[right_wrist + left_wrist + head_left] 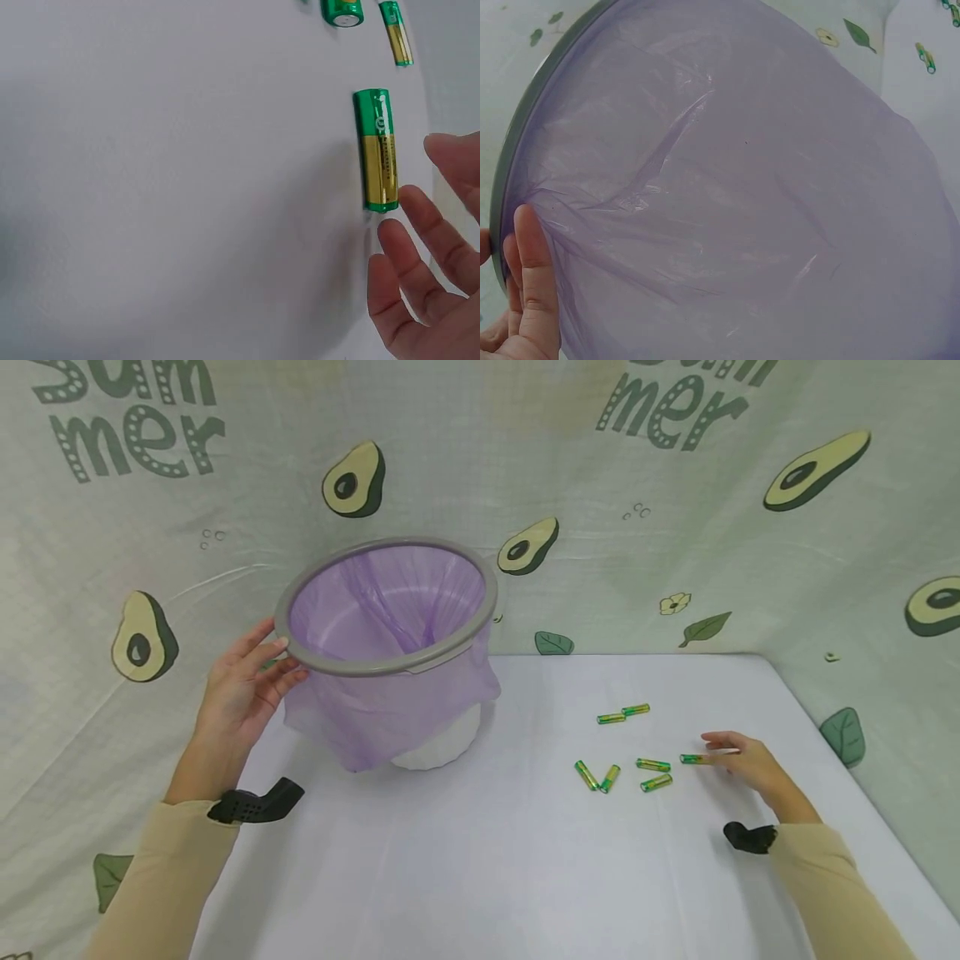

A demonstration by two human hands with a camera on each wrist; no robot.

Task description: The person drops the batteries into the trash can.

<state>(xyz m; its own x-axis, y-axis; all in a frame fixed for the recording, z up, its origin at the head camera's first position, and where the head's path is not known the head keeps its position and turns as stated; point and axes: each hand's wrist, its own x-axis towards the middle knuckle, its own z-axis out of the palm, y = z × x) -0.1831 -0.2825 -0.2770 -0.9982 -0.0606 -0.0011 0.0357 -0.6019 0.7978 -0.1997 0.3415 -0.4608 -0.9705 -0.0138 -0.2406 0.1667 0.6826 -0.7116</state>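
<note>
A round trash can with a grey rim (375, 667) stands left of centre, its white lower wall (442, 745) showing under a purple plastic bag (420, 710). The bag lines the inside and hangs over the rim. My left hand (238, 689) holds the rim's left side, thumb on one face and fingers on the other; the bag (742, 165) fills most of the left wrist view. Over on the right, my right hand (753, 767) is beside a green and gold battery (379, 154) lying on the table. Its fingers are spread, a fingertip close to the battery's near end.
Several more batteries lie between the can and my right hand, among them a pair (611, 718) farther back, two in a V (587, 775) and two side by side (653, 765). White cloth covers the table (480, 860); a printed avocado curtain (675, 543) hangs behind.
</note>
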